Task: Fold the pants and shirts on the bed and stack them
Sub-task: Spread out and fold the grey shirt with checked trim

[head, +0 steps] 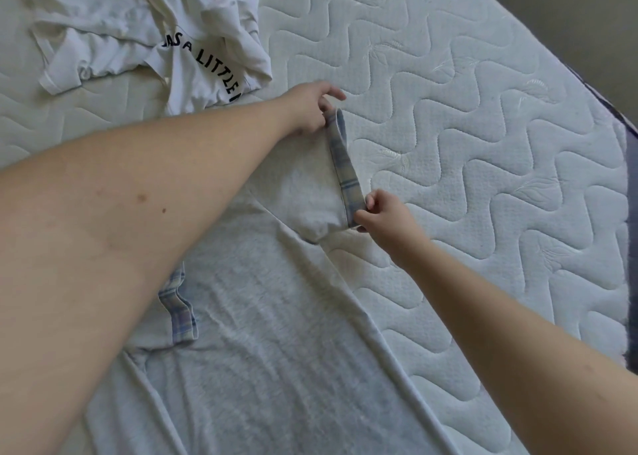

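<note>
A light grey shirt [276, 334] with blue plaid trim lies spread flat on the mattress [483, 126], filling the lower middle of the view. Its sleeve [303, 192] stretches up and away from me. My left hand [310, 109] pinches the far corner of the sleeve's plaid cuff [345, 171]. My right hand [383, 213] pinches the near corner of the same cuff, holding it taut. A crumpled white shirt [145, 37] with black lettering lies at the top left, apart from both hands.
The quilted white mattress runs to its dark-piped edge [614, 116] at the right, with floor [587, 13] beyond the top right corner. A second plaid cuff [179, 306] shows beside my left forearm.
</note>
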Tool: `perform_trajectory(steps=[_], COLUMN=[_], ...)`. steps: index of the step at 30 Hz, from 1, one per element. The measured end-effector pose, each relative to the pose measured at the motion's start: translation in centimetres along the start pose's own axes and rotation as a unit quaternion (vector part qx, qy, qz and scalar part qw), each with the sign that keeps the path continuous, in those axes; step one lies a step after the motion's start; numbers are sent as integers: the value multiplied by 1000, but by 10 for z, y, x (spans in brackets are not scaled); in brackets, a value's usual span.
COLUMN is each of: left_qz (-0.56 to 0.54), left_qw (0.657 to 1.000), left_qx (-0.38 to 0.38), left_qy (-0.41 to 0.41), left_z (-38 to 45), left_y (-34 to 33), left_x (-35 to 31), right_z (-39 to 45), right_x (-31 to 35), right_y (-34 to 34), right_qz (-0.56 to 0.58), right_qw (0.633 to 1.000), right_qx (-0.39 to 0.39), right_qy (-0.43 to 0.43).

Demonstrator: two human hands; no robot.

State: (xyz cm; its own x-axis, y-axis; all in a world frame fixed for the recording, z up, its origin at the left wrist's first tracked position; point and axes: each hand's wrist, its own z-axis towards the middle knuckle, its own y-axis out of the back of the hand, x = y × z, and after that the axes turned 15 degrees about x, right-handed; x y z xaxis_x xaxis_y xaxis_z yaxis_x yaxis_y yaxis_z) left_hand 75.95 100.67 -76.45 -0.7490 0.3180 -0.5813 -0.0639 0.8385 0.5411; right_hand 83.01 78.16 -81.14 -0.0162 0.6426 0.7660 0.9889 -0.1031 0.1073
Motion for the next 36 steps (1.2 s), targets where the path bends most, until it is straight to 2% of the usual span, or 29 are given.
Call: perform_trajectory(steps=[2, 4, 7, 11, 14, 16, 18, 21, 23, 29, 33, 36], left_qz=[-17, 19, 96, 145, 146, 92, -26, -228, -292, -369, -436, -530], left_qw=[1000, 999, 990, 974, 977, 988, 995, 971, 953, 920, 887, 832], left_qx=[-17, -4, 25, 47, 17, -9, -39, -69, -80, -118, -132, -136], left_qy=[11, 44, 102, 165, 154, 125, 87, 17, -4, 56, 73, 89], left_z=[3, 6, 8, 2, -6, -14, -24, -48, -71, -147, -186, -209], left_y=[-8, -18, -31, -39, -37, -33, -26, -17, -13, -16, -24, -26], left_x=[1, 2, 0, -1, 1, 6, 19, 44, 66, 136, 159, 177], right_z=[0, 0, 4, 6, 0, -8, -17, -32, -39, -43, -47, -50], right_x=[-6, -9, -8, -1, 8, 15, 22, 36, 43, 43, 40, 39], right_y=[-3, -6, -12, -22, -26, -29, -34, -52, -73, -146, -185, -213], right_qz=[78, 136, 123, 73, 91, 97, 96, 68, 47, -147, -213, -240], right_qw=[996, 988, 990, 993, 993, 994, 995, 995, 994, 979, 962, 953], right_qx=[-20, -14, -13, -43, -28, -28, -27, -11, 14, 44, 59, 61], right_qy=[-31, -66, -66, -83, -65, -36, -1, 67, 99, 131, 160, 174])
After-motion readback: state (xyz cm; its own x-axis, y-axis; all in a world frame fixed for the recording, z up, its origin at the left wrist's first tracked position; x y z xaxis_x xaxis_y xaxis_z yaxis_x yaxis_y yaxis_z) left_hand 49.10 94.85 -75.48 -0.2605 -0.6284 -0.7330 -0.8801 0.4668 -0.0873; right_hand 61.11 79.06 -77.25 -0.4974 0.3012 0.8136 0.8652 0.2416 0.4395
